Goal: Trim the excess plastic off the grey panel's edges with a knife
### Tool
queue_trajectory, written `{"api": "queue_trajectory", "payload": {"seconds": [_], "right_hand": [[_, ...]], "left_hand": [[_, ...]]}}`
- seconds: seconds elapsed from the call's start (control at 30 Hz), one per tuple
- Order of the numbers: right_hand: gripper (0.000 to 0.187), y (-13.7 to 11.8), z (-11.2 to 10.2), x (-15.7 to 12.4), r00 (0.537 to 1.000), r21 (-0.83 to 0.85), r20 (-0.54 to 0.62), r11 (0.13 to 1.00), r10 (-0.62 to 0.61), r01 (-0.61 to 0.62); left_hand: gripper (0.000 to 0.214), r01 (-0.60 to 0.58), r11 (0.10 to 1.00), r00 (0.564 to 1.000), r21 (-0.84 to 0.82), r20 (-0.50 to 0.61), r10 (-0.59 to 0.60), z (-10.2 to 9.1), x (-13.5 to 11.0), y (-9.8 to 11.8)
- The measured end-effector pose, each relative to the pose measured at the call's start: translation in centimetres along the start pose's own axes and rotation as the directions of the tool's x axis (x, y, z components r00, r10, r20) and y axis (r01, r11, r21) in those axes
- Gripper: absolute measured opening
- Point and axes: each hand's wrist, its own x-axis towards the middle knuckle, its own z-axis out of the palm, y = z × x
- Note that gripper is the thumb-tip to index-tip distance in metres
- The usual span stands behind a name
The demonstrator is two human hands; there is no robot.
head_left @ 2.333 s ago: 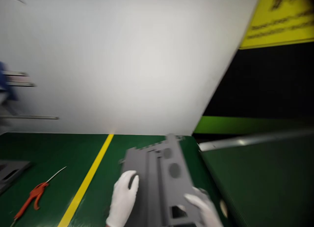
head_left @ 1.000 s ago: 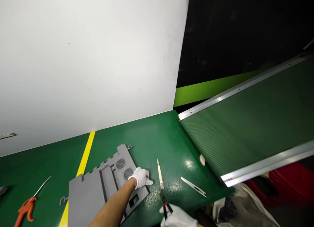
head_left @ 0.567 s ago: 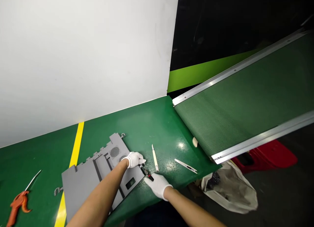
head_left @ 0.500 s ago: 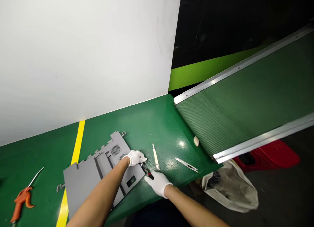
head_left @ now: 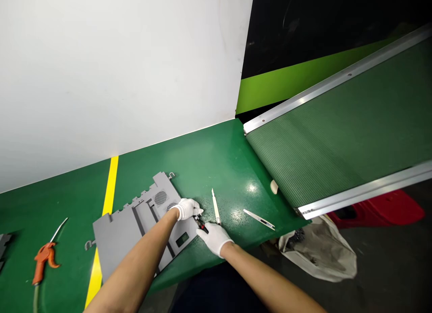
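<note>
A grey plastic panel [head_left: 118,241] with round speaker-like grilles, slots and hooks lies at a slant on the green table. My left hand [head_left: 187,209], in a white glove, has its fingers closed at the panel's right edge. My right hand [head_left: 216,238], also gloved, is wrapped around small pliers with red and black handles [head_left: 201,225]. The jaws of the pliers are at that same edge, just below my left fingers, and are partly hidden. Right of my hands lie a pale craft knife [head_left: 216,206] and a slim silvery tool [head_left: 259,219].
An orange air blow gun [head_left: 43,258] with a hose lies on the left, beyond a yellow tape line [head_left: 110,187]. Dark crumbs are scattered near the knife. A conveyor belt [head_left: 324,142] rises at the right, above an open pale bag [head_left: 324,254] and a red object [head_left: 381,208].
The view has shifted slightly, so the table appears higher. Both hands stay at the panel's right edge, and my right hand with the pliers has come a little closer to my left.
</note>
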Motion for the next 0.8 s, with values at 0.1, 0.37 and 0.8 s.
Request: {"api": "queue_trajectory", "payload": {"seconds": [0.1, 0.37, 0.8], "right_hand": [[0.061, -0.3, 0.2, 0.1, 1.0, 0.001, -0.009, 1.0, 0.029, -0.029], [0.071, -1.8, -0.4, 0.3, 0.991, -0.192, 0.002, 0.973, 0.131, -0.128], [0.066, -2.8, 0.1, 0.1, 0.994, -0.347, -0.052, 0.931, 0.101, -0.112]], "left_hand": [[0.045, -0.002, 1.0, 1.0, 0.005, 0.004, 0.002, -0.1, -0.2, 0.3], [0.039, -0.025, 0.999, 0.999, 0.022, 0.043, 0.024, -0.6, -0.4, 1.3], [0.043, 0.117, 0.975, 0.987, 0.19, 0.087, -0.136, -0.5, 1.2, 3.4]]}}
